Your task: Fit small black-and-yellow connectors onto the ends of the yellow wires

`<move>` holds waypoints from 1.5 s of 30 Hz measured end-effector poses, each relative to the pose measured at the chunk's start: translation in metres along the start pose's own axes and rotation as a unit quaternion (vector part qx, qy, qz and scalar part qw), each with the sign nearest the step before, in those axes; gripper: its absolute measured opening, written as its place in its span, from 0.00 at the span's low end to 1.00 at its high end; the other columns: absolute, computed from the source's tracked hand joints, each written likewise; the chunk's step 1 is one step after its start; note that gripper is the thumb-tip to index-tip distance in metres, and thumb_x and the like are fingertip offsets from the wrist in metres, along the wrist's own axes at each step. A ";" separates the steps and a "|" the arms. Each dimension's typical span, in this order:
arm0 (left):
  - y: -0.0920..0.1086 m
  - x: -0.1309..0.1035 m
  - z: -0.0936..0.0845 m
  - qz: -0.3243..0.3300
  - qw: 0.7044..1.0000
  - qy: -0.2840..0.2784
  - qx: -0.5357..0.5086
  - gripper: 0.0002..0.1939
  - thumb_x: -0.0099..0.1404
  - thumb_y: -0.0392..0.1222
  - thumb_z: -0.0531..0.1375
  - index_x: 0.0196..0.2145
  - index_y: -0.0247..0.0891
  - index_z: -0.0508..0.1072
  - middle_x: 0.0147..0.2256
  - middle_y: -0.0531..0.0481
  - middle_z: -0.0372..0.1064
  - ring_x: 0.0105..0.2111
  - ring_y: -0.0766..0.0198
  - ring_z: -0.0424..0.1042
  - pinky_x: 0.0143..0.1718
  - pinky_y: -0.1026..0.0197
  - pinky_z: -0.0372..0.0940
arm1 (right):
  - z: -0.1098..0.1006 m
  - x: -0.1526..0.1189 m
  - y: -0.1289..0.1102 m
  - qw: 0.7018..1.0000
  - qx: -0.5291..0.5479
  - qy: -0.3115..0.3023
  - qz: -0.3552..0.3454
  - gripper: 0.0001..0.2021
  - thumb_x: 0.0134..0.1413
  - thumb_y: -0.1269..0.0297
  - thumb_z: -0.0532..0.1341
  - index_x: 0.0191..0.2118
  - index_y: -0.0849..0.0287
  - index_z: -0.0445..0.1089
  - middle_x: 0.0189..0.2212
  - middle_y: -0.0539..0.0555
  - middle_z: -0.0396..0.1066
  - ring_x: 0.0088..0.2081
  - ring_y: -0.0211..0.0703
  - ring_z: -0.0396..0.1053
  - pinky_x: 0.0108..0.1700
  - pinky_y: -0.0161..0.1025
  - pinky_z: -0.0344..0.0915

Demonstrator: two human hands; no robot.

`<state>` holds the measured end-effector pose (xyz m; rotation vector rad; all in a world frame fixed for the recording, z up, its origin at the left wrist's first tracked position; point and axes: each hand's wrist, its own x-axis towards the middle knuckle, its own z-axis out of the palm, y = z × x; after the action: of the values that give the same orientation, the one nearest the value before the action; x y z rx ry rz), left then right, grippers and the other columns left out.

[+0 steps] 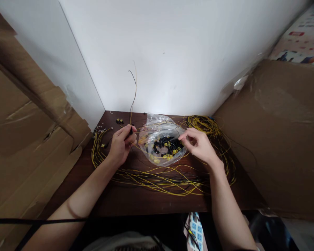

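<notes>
My left hand (122, 143) is closed on a small black part (131, 130) at the left of the bag. A yellow wire and a black wire (135, 92) rise from this hand against the white wall. On the right, my right hand (200, 145) has its thumb and index finger pinched near the bag's right edge; whether anything thin is between them is too small to tell. Between the hands lies an open clear plastic bag (157, 120) with many black and yellow small parts (167, 144). Long yellow and black wires (159, 179) loop around the bag.
Coiled yellow wires (202, 124) lie at the back right of the brown table (146, 205). Cardboard stands at the left (28, 132) and right (285, 139), with a white wall (167, 59) behind. Small loose parts (119, 121) sit at the back left.
</notes>
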<state>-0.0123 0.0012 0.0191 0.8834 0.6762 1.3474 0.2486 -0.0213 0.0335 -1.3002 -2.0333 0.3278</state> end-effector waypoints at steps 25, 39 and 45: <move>0.001 0.000 0.001 -0.007 1.000 0.011 0.004 0.09 0.60 0.42 0.56 0.26 0.33 0.67 0.13 0.62 0.38 0.13 0.75 0.42 0.15 0.71 0.45 | 0.010 0.001 0.012 0.960 0.071 0.201 0.184 0.13 0.48 0.59 0.60 0.39 0.60 0.67 0.28 0.55 0.74 0.28 0.43 0.71 0.33 0.38 0.65; 0.003 0.000 0.000 -0.002 1.000 0.012 0.009 0.09 0.61 0.42 0.55 0.26 0.33 0.67 0.13 0.62 0.39 0.13 0.75 0.42 0.15 0.71 0.45 | 0.019 0.001 0.013 0.984 -0.023 -0.024 0.172 0.10 0.50 0.60 0.58 0.30 0.59 0.74 0.28 0.53 0.75 0.28 0.43 0.69 0.31 0.36 0.58; 0.003 0.000 0.000 0.003 1.000 0.017 0.002 0.10 0.61 0.42 0.56 0.26 0.33 0.67 0.13 0.62 0.39 0.13 0.76 0.42 0.15 0.71 0.45 | 0.021 0.002 0.012 0.986 0.082 -0.036 0.140 0.11 0.51 0.58 0.58 0.28 0.60 0.72 0.27 0.53 0.73 0.30 0.41 0.68 0.34 0.37 0.61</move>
<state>-0.0135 0.0017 0.0219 0.8670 0.7030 1.3699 0.2424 -0.0114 0.0129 -1.4878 -1.8383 0.6658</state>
